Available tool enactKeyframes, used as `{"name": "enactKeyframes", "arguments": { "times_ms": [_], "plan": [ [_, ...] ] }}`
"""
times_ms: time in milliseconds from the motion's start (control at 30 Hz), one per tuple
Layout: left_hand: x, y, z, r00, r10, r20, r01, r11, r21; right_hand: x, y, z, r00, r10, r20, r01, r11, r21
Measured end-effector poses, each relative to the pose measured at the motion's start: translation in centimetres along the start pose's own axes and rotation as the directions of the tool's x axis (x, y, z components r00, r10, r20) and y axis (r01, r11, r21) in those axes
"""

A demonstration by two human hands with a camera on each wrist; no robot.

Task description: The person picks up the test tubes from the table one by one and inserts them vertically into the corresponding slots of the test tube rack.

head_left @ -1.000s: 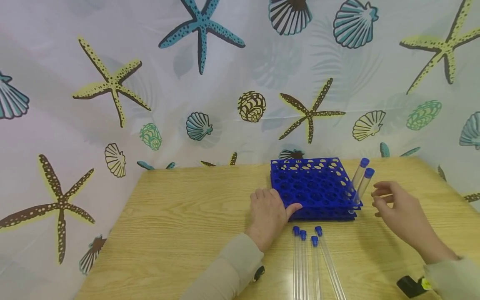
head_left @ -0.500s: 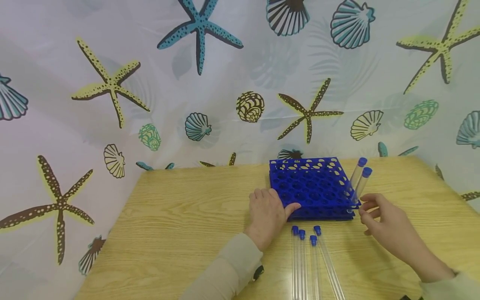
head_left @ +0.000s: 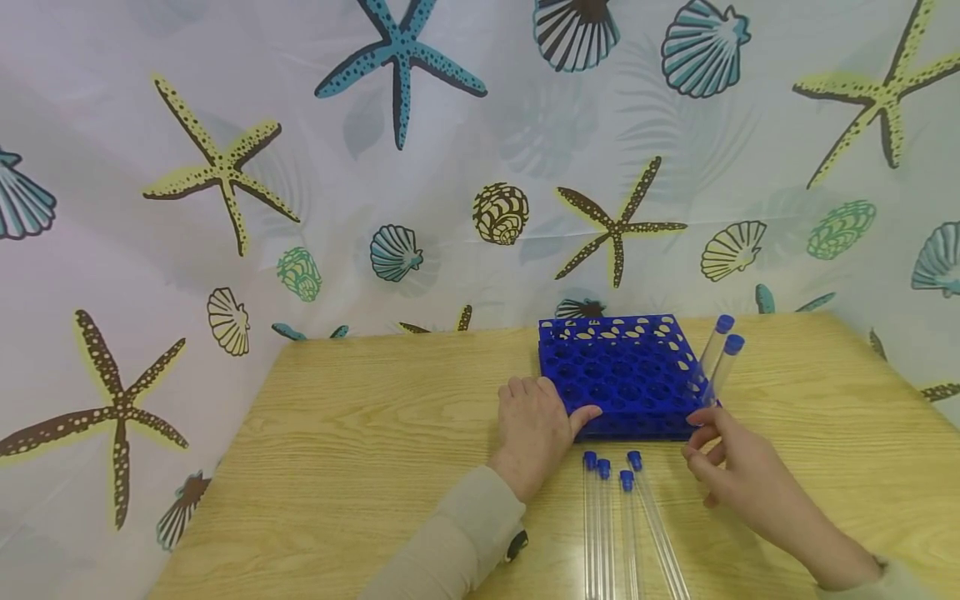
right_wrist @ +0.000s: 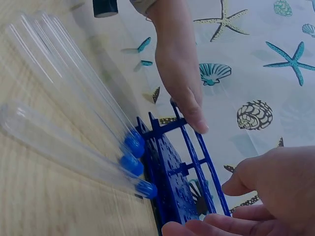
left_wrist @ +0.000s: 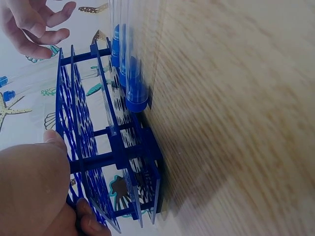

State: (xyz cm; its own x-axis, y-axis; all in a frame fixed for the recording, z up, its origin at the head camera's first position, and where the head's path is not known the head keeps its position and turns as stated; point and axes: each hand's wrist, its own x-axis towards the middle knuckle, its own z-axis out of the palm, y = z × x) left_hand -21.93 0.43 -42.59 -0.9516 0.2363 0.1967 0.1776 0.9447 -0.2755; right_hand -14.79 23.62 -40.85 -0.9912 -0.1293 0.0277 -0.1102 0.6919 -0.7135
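Test tubes [head_left: 632, 542], four of them, clear with blue caps, lie loose on a wood-grained surface [head_left: 375, 433] in front of a person. From where I stand, their long axes run roughly toward the person, caps at the far end, close to the near side of a blue test tube rack [head_left: 630, 411]. Three are almost parallel; the rightmost tube [head_left: 662, 531] slants, its near end swung out to the right.

The left hand [head_left: 534, 429] grips the rack at its near left corner, thumb over the top edge, other fingers at the side. The right hand [head_left: 738, 475] holds nothing: its grip is loosely curved, with a modest gap between thumb and forefinger, by the rack's near right corner. I cannot tell whether a fingertip touches the rack there.

The relation that matters is sideways: the loose tubes lie to the left of the right hand's fingertips, the rightmost tube closest, running across the way the fingers point. I judge the right hand nearer to that tube; the left hand is closer to the leftmost pair but occupied with the rack.

Two more capped tubes [head_left: 723, 371] stand at the rack's right end, tilted outward. Behind hangs a pale cloth [head_left: 450, 150] printed with starfish and shells.
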Motion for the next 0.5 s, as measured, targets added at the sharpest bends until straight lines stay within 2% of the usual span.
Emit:
{"name": "enactKeyframes", "arguments": {
  "times_ms": [200,500],
  "plan": [
    [0.0,0.0,0.0,1.0,-0.001,-0.005,0.001,1.0,-0.002,-0.2,-0.5,1.5,0.999,-0.004,0.045,0.003,1.0,0.024],
    [0.1,0.0,0.1,1.0,-0.008,-0.009,0.008,1.0,-0.013,-0.5,-0.5,3.3,0.993,0.029,0.116,-0.032,0.999,0.02]
  ]
}}
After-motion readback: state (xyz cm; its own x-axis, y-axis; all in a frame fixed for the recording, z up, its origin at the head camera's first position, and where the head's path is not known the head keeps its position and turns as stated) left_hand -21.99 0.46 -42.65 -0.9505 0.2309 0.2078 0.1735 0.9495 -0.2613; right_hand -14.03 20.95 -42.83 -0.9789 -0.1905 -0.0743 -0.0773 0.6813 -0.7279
